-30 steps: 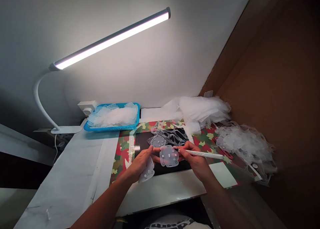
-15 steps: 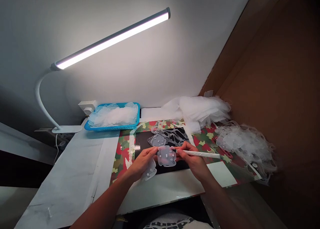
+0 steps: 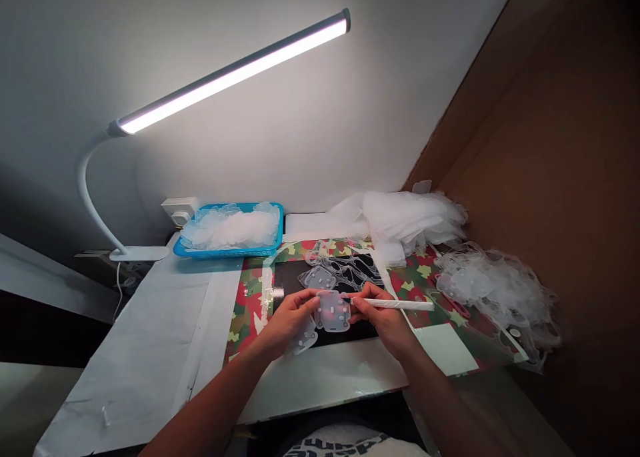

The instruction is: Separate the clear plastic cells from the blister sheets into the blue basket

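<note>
Between my hands is a translucent sheet piece [image 3: 333,312] with small raised dots and rounded corners. My left hand [image 3: 291,320] pinches its left edge; a second dotted piece [image 3: 305,337] hangs beneath that palm. My right hand [image 3: 383,314] holds a white pen-like tool [image 3: 400,304], its dark tip at the sheet's upper right corner, and its fingers also touch the right edge. Another dotted piece [image 3: 320,278] lies behind on the black mat [image 3: 290,277], beside clear cut-out outlines [image 3: 353,270].
A blue basket [image 3: 225,252] of translucent pieces stands at the back left, near a lit lamp [image 3: 235,74]. White sheets [image 3: 410,217] are stacked at the back right, with tangled clear scraps [image 3: 500,297] nearer. Cardboard [image 3: 540,124] rises on the right.
The whole view has shifted slightly, so the lamp and table items appear a little farther right. Both hands keep their hold on the sheet piece, and the tool's tip stays at its upper right corner.
</note>
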The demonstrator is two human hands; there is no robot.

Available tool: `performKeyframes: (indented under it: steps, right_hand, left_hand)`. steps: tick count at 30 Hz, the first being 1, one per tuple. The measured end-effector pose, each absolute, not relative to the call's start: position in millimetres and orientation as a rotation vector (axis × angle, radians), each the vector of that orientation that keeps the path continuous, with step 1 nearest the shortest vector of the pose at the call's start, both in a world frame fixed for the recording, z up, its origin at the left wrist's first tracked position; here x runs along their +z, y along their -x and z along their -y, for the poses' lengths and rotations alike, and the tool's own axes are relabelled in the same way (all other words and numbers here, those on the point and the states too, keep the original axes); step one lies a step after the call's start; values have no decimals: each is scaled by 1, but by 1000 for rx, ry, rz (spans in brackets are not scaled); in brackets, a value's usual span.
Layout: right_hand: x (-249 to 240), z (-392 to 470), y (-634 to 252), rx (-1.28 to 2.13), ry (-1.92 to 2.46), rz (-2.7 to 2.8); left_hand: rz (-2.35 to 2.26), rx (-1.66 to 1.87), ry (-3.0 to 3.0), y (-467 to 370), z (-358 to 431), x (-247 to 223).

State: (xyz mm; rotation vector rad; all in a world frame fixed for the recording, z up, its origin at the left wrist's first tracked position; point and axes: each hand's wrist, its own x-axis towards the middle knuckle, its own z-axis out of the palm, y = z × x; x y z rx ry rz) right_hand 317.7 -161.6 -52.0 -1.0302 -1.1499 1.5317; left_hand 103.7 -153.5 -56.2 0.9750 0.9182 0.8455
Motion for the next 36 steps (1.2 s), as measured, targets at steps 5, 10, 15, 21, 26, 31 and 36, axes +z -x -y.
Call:
performKeyframes:
  steps: [5,10,15,21,26,31,36]
  right_hand:
    - [-48,141,-315,1392,1070,1395]
    - [-65,106,-293,1071,1168,1701]
    - [-82,99,-273,889,1156,1822]
    - [-85,107,-272,819,1161,1875]
    - [-80,111,-266,762,1163,1924]
    - [-81,113,-259,703,1182,1961]
    - [-83,114,-254,627,1224,2013]
  left_hand:
    - [-1312,979,-1267,-80,142,-52]
    - [-1731,618,-2108,-75,148,-50]
    - [-1753,122,-2537,-92,160,-68]
    - [-1795,-91,-2563,-99,163,-72]
    - [-1787,-64,-2533,-100,164,-70]
    - [-1791,-64,-2496,-100,164,-69]
    - [-1795,-109,-2516,-100,164,-70]
